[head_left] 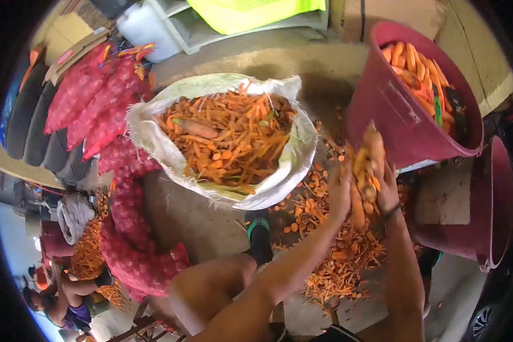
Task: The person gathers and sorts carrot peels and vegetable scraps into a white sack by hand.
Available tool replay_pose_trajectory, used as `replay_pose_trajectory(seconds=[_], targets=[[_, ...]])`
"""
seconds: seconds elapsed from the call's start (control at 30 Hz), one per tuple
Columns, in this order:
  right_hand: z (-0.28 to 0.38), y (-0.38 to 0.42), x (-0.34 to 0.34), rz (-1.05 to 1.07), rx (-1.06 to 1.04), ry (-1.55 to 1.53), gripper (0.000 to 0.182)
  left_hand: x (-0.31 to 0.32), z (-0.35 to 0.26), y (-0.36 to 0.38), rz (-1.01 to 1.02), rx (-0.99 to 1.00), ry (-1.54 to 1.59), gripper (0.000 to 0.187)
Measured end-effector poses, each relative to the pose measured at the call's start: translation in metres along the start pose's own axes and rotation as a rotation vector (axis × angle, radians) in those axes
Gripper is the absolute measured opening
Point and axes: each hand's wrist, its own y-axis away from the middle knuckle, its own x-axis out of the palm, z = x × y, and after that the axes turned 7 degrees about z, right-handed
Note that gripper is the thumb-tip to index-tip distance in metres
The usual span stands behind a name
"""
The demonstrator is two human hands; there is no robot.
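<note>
Between my left hand and my right hand is a bunch of carrots and carrot pieces, pressed together from both sides. Some of them look brownish and unpeeled. Both hands are closed against the bunch, above a pile of carrot peelings and cut ends on the floor. To the left of them stands a white woven sack, its mouth rolled down, full of carrot peelings and scraps. Just beyond my right hand rises a large maroon tub holding peeled orange carrots.
A second maroon tub lies tipped at the right. Red net bags of onions line the left side. At the far lower left another person sits by a heap of peelings. A grey shelf stands behind.
</note>
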Motion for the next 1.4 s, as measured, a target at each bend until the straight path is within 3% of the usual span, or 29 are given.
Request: replay_pose_trajectory(seconds=[0.03,0.1,0.17,0.23,0.27,0.3,0.4,0.47,0.5,0.57,0.6,0.63,0.7,0.77,0.8,0.87,0.9,0.93,1.0,1.07,1.17,1.23,1.4], targets=[[0.043,-0.019,0.021,0.062,-0.101,0.028,0.064,-0.005,-0.039,-0.013,-0.057,0.126,0.109,0.042],[0.090,-0.061,0.069,0.074,-0.193,-0.039,0.060,-0.045,-0.092,-0.051,-0.071,0.161,0.087,0.041],[0.153,-0.087,0.118,0.138,-0.338,0.096,0.057,-0.081,-0.158,-0.077,-0.149,0.277,0.107,0.040],[0.181,-0.108,0.170,0.217,-0.359,0.211,0.055,-0.128,-0.196,-0.090,-0.241,0.479,-0.017,0.047],[0.182,-0.116,0.195,0.228,-0.379,0.231,0.052,-0.149,-0.208,-0.090,-0.418,0.573,-0.199,0.049],[0.181,-0.120,0.210,0.234,-0.395,0.249,0.049,-0.168,-0.217,-0.089,-0.588,0.661,-0.387,0.052],[0.175,-0.113,0.199,0.109,-0.415,0.047,0.044,-0.206,-0.213,-0.073,-0.730,0.752,-0.506,0.056],[0.136,-0.096,0.163,0.150,-0.363,-0.038,0.043,-0.179,-0.200,-0.051,-0.705,0.788,-0.594,0.056],[0.109,-0.080,0.135,0.154,-0.320,-0.067,0.042,-0.156,-0.191,-0.036,-0.747,0.810,-0.817,0.050],[0.026,-0.031,0.075,0.085,-0.160,0.084,0.039,-0.099,-0.161,-0.012,-0.540,0.863,-0.952,0.040],[-0.025,0.007,0.045,0.003,0.012,0.167,0.042,-0.078,-0.130,-0.009,-0.219,0.759,-0.618,0.035],[-0.096,0.052,0.022,-0.107,0.248,-0.035,0.047,-0.055,-0.099,0.000,-0.054,0.748,-0.695,0.036],[-0.215,0.149,-0.017,-0.447,0.645,-0.410,0.054,-0.033,-0.035,0.023,0.387,0.261,-0.744,0.031],[-0.285,0.270,-0.025,-0.747,0.992,-0.551,0.058,-0.030,0.031,0.036,0.674,-0.194,-0.827,0.047],[-0.309,0.328,-0.017,-0.857,1.143,-0.597,0.061,-0.052,0.083,0.043,0.722,-0.272,-1.070,0.057],[-0.342,0.420,0.011,-1.039,1.410,-0.698,0.066,-0.086,0.137,0.043,0.622,-0.491,-1.361,0.075],[-0.350,0.449,0.028,-1.104,1.512,-0.741,0.068,-0.101,0.145,0.041,0.480,-0.638,-1.410,0.083],[-0.358,0.469,0.046,-1.148,1.591,-0.763,0.071,-0.113,0.146,0.038,0.352,-0.754,-1.192,0.089],[-0.345,0.465,0.072,-1.182,1.700,-0.840,0.074,-0.129,0.151,0.026,0.150,-0.823,-1.230,0.100],[-0.337,0.443,0.085,-1.191,1.764,-0.861,0.077,-0.125,0.165,0.001,0.106,-0.823,-1.394,0.107],[-0.330,0.401,0.086,-1.171,1.866,-0.766,0.082,-0.110,0.190,-0.019,0.157,-0.880,-1.207,0.111],[-0.323,0.371,0.080,-1.126,1.957,-0.643,0.085,-0.106,0.226,-0.006,0.159,-0.806,-1.187,0.111],[-0.306,0.299,0.063,-0.982,2.135,-0.359,0.094,-0.030,0.255,0.069,0.330,-0.789,-1.650,0.108]])
